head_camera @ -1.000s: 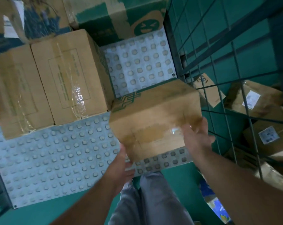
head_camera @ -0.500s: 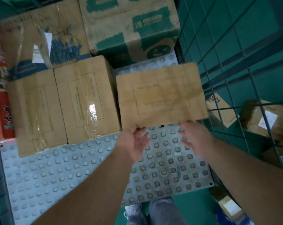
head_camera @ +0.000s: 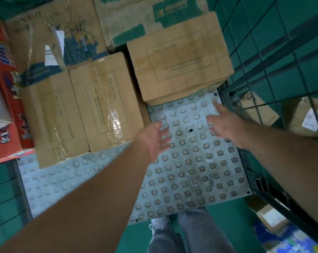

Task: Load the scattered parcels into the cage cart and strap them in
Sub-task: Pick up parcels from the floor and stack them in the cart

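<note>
A brown cardboard parcel (head_camera: 180, 57) with green print lies flat at the back right of the cage cart's studded grey floor (head_camera: 191, 161), against the mesh side. Two similar upright brown parcels (head_camera: 81, 114) stand to its left. My left hand (head_camera: 154, 137) and my right hand (head_camera: 224, 123) hover with spread fingers just in front of the flat parcel, touching nothing.
Behind stand a taped blue-print box (head_camera: 50, 39) and a green-print carton (head_camera: 150, 19). A red box (head_camera: 4, 99) sits at the left. The green wire mesh wall (head_camera: 275, 57) bounds the right; loose parcels (head_camera: 304, 117) lie on the floor outside it. My legs (head_camera: 187, 234) stand at the cart's open edge.
Both hands pushed the brown parcel back into the cart's rear right corner, let go of it, and now hang empty in front of it.
</note>
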`<state>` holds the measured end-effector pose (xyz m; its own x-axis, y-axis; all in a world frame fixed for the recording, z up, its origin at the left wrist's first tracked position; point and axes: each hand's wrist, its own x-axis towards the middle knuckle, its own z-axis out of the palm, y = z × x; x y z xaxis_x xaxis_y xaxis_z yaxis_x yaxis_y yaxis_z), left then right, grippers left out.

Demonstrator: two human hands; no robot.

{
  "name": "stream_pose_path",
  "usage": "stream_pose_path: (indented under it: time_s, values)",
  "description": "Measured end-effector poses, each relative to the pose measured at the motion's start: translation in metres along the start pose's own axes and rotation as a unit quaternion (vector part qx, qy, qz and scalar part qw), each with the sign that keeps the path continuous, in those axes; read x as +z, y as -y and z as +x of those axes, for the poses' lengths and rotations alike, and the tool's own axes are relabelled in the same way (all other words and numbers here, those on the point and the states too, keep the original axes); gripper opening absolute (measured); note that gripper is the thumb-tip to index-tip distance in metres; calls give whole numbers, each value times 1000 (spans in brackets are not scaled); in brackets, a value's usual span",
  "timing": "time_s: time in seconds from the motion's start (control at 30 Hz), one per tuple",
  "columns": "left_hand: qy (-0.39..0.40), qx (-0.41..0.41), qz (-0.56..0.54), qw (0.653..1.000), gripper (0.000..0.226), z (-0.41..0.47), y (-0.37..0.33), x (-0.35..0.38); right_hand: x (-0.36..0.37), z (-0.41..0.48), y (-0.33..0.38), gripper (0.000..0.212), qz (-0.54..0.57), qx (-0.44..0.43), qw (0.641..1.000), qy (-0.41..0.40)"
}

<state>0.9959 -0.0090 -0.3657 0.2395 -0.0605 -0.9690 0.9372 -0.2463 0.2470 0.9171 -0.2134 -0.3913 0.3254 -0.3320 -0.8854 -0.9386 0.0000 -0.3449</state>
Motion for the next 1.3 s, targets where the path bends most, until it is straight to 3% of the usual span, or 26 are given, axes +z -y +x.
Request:
stream_pose_path:
  time_s: [0.13,0.23,0.3,0.43,0.63,0.83,1.03,1.3]
  values:
    - [-21,-88,110,990,28,-66,79,-24,18,-84,-81,36,-33,104,992,69]
    - [-15,-124,169,978,22,-131,127,-41,24,-176,-123,19,45,165,981,90]
    - [7,-131,201,971,21,-179,145,-53,27,-230,-148,18,96,177,976,83]
    - [61,-76,296,950,15,-255,149,-68,30,-321,-180,25,163,155,974,33]
    - [85,49,462,881,19,-339,139,-75,43,-451,-202,18,277,104,953,-63]
    - [157,111,552,812,25,-410,175,-46,74,-556,-266,11,472,107,865,-134]
    - [255,116,616,736,24,-449,253,-4,102,-629,-339,20,532,144,801,-235]
    - [321,116,724,600,22,-499,364,49,142,-703,-433,17,639,168,677,-324]
